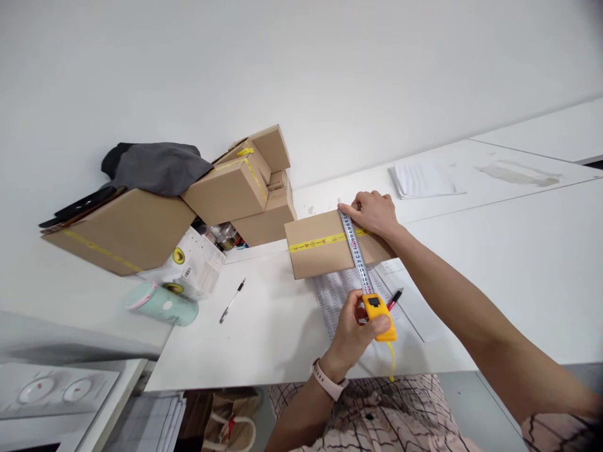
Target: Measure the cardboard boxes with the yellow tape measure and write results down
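A small cardboard box (318,254) with a yellow tape stripe lies on the white table (264,339). A tape measure blade (357,254) runs across the box from its far edge to its near edge. My right hand (374,212) pinches the blade's end against the box's far edge. My left hand (354,331) grips the yellow tape measure case (379,312) just in front of the box, over a printed sheet (336,298). A red and black pen (394,299) lies beside the case.
Several cardboard boxes (235,188) are stacked at the back left, with grey cloth (157,166) on a large one. A mint bottle (164,306) and a black pen (232,301) lie left of the small box. A paper stack (417,180) sits far right.
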`<control>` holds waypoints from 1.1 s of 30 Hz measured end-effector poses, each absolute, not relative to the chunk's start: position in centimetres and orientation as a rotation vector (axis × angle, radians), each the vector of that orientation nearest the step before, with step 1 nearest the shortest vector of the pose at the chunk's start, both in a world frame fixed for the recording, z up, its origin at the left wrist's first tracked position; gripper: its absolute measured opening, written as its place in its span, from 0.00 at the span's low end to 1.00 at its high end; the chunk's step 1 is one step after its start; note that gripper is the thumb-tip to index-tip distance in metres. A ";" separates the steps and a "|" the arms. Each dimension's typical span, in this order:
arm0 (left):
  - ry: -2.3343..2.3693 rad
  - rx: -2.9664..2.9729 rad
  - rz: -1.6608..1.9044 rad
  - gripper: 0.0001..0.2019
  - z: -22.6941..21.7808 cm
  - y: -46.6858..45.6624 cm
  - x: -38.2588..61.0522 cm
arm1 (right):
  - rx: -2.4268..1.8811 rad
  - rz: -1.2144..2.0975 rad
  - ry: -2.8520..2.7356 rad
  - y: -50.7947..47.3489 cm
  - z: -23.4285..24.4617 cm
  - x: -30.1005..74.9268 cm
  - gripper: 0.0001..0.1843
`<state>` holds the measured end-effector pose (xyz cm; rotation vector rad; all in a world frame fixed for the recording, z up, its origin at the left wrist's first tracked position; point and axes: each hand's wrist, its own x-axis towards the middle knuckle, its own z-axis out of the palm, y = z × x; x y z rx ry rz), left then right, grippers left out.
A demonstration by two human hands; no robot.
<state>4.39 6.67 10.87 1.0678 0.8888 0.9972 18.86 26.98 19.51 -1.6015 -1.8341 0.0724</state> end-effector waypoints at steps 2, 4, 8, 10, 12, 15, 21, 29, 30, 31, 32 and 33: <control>0.896 1.083 0.999 0.33 10.9 6.9 4.4 | -1.608 0.078 -1.837 26.9 19.5 18.9 0.24; 0.901 1.081 1.016 0.39 11.1 7.3 4.4 | -1.615 0.074 -1.839 26.8 19.5 18.9 0.24; 0.876 1.064 1.067 0.42 11.6 8.4 4.4 | -1.608 0.058 -1.834 26.6 19.5 18.8 0.24; 0.860 1.064 1.082 0.39 11.7 8.7 4.4 | -1.599 0.050 -1.831 26.5 19.5 18.8 0.24; 0.852 1.060 1.090 0.38 11.5 8.7 4.5 | -1.597 0.048 -1.830 26.5 19.5 18.9 0.24; 0.839 1.052 1.099 0.37 11.3 8.7 4.6 | -1.596 0.051 -1.825 26.4 19.4 18.9 0.23; 0.851 1.054 1.120 0.35 11.3 8.8 4.9 | -1.569 0.047 -1.817 26.3 19.2 18.9 0.24; 0.796 0.989 1.120 0.38 9.5 7.3 3.6 | -1.578 0.052 -1.842 25.5 19.5 19.0 0.28; 0.811 1.009 1.104 0.40 8.8 6.6 3.1 | -1.574 0.045 -1.847 25.2 19.5 19.0 0.28; 0.833 1.034 1.089 0.41 8.0 5.9 2.5 | -1.569 0.031 -1.851 24.8 19.4 19.1 0.28; 0.859 1.057 1.075 0.42 7.2 5.1 2.0 | -1.562 0.011 -1.850 24.3 19.3 19.1 0.27; 0.884 1.071 1.066 0.42 6.4 4.4 1.4 | -1.553 -0.015 -1.842 23.7 19.0 19.2 0.27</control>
